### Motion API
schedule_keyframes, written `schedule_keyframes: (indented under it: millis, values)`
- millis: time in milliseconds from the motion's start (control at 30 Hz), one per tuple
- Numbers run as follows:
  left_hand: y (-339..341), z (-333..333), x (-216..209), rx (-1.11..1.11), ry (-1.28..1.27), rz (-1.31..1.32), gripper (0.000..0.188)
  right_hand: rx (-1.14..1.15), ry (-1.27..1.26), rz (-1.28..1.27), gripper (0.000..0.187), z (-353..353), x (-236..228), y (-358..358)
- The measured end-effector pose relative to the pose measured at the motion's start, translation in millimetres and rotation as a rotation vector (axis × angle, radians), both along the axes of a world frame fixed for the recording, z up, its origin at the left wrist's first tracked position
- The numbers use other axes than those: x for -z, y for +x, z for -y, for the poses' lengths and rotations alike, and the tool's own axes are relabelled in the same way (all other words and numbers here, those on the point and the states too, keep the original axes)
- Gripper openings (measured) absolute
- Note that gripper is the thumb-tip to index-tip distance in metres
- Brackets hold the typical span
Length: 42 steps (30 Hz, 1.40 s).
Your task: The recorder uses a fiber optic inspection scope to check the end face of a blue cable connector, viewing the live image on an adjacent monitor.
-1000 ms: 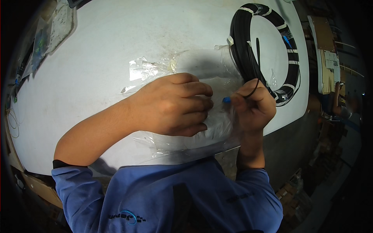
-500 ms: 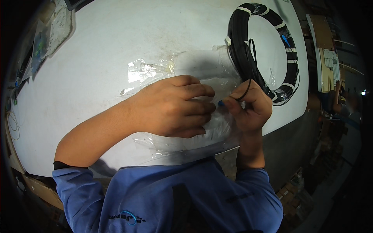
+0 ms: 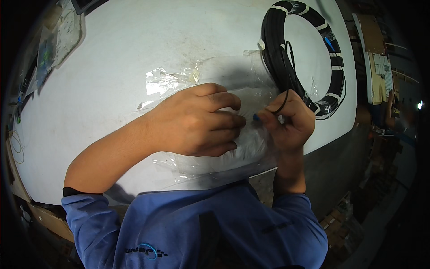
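My right hand (image 3: 293, 119) pinches the end of a thin black cable (image 3: 286, 99) between thumb and fingers, and a small blue connector tip (image 3: 256, 117) pokes out toward my left hand. The cable runs back to a large black cable coil (image 3: 274, 42) bound with pale tape bands. My left hand (image 3: 206, 121) is closed with its fingers curled over a clear plastic bag (image 3: 215, 166) of whitish, fine contents; its thumb and whatever it may hold are hidden beneath. A short gap separates its fingertips from the blue tip.
The white table (image 3: 134, 40) has a curved right edge beyond the coil. Another blue connector (image 3: 328, 42) lies on the coil's far-right side. Plastic packets (image 3: 45, 58) sit at the far left. Across the aisle, a person's arm (image 3: 390, 107) shows beside another work surface.
My left hand has drawn back slightly to the left, widening the gap to the blue tip. My right hand keeps its pinch on the cable, almost unmoved.
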<state>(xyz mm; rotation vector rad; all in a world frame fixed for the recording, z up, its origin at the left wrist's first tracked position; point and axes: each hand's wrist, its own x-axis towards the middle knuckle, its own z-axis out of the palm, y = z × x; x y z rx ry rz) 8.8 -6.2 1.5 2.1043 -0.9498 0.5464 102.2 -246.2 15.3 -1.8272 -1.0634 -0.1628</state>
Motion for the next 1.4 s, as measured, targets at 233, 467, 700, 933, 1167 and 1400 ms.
schedule_keyframes:
  millis: [233,467,700,933,1167,1400]
  values:
    - [-0.1,0.7,-0.2,-0.026,-0.015,0.002,0.027,0.021,0.016,-0.062,0.03,1.5,-0.2,-1.2]
    - [1.0,-0.5,-1.7,-0.017,-0.013,0.002,0.029,0.045,-0.003,-0.084,0.03,4.1,-1.2,-2.4]
    - [0.9,-0.4,-0.2,-0.023,-0.021,-0.007,0.029,-0.038,0.026,-0.039,0.03,-0.3,-2.1,-4.7]
    - [1.1,-0.4,-0.5,-0.016,-0.017,-0.006,0.029,0.0,0.022,-0.081,0.029,0.2,-2.5,-6.9]
    - [0.6,1.1,0.7,-0.025,-0.027,-0.004,0.029,0.028,0.002,-0.049,0.027,1.1,-1.9,-5.5]
    - [0.9,0.7,1.7,-0.022,-0.023,0.052,0.021,-0.01,0.067,-0.17,0.026,1.2,-2.4,-7.5]
